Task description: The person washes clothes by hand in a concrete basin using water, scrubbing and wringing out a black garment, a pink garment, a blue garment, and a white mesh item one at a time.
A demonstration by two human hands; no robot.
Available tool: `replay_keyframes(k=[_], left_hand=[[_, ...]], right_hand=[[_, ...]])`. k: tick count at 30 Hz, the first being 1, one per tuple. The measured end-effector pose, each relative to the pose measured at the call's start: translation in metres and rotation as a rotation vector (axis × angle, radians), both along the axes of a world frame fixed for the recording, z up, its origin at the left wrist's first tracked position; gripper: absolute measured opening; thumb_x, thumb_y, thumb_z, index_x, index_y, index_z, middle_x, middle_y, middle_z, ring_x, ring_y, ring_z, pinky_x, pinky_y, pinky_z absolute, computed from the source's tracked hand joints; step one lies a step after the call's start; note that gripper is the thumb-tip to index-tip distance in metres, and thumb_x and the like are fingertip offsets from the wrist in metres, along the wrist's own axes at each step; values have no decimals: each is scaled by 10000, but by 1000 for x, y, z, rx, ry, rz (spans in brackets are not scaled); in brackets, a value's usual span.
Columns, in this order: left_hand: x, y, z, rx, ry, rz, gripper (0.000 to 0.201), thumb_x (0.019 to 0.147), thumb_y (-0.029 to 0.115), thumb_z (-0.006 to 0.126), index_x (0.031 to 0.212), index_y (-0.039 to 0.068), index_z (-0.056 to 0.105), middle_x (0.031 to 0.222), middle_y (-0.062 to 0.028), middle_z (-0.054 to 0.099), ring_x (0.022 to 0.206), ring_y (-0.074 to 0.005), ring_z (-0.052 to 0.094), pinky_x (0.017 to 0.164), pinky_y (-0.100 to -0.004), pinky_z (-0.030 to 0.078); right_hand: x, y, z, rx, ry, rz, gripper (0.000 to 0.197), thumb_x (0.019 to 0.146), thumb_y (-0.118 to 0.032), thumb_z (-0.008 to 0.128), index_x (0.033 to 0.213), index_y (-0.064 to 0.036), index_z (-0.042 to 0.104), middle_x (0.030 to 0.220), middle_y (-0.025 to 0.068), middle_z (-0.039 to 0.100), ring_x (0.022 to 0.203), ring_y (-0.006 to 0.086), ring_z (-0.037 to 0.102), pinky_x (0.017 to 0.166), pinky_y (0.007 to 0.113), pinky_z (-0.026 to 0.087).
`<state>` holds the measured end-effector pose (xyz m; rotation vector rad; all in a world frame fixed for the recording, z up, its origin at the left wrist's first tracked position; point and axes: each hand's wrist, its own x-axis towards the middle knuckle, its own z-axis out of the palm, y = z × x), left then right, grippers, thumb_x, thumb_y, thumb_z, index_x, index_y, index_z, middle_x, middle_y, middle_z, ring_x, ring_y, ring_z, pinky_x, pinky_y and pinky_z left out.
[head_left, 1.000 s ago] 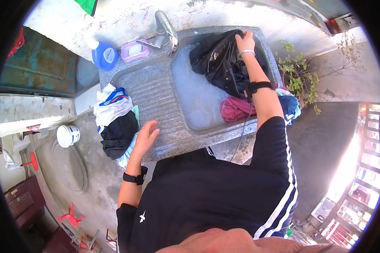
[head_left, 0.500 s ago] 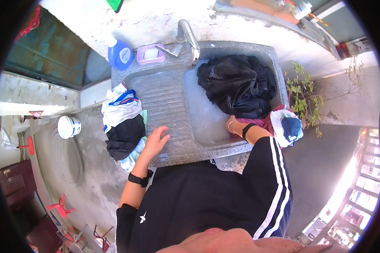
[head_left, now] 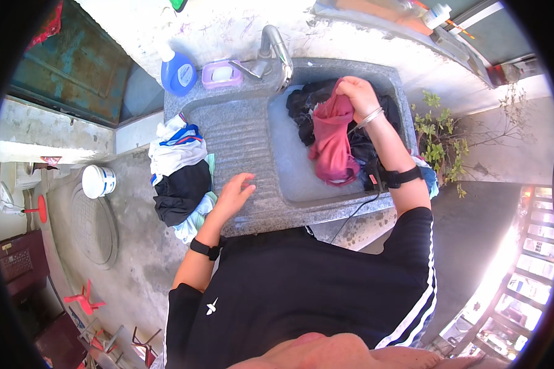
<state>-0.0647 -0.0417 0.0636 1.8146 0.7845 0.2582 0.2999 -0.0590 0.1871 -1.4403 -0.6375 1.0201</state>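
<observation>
A dark pink garment hangs from my right hand, whose fingers are closed on its top. It dangles over the basin of a grey stone sink. Beneath and behind it a black garment lies in cloudy water, partly covered by my right arm. Nearest to the ribbed washboard is my left hand, hovering with fingers apart and nothing in them. Folded over the sink's left rim are white clothes, a black cloth and a pale blue cloth.
Along the back ledge stand a blue detergent bottle, a pink soap dish holding white soap, and a metal faucet. Some cloth rests at the right rim, mostly behind my arm. A leafy plant grows beyond it. A white bucket sits left.
My right hand has risen from the near edge of the basin toward its far side, lifting the dark pink garment out. My left hand has shifted slightly right and up.
</observation>
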Motion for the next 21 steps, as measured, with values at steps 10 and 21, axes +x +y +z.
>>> replay_keyframes(k=[10, 21], left_hand=[[-10, -3, -10, -23, -3, 17, 288, 803, 141, 575, 1066, 37, 521, 1034, -142, 550, 899, -243, 579, 754, -331, 466], [-21, -10, -5, 13, 79, 55, 297, 788, 180, 581, 1047, 50, 522, 955, -149, 553, 847, -261, 569, 733, -347, 453]], right_hand=[[-19, -9, -74, -468, -1373, 662, 231, 677, -199, 588, 777, 9, 590, 711, 203, 606, 688, 384, 582, 665, 388, 485], [-120, -50, -264, -807, -1458, 1145, 884, 602, -395, 707, 1314, -101, 273, 1297, 178, 362, 1130, 361, 418, 907, 484, 365]])
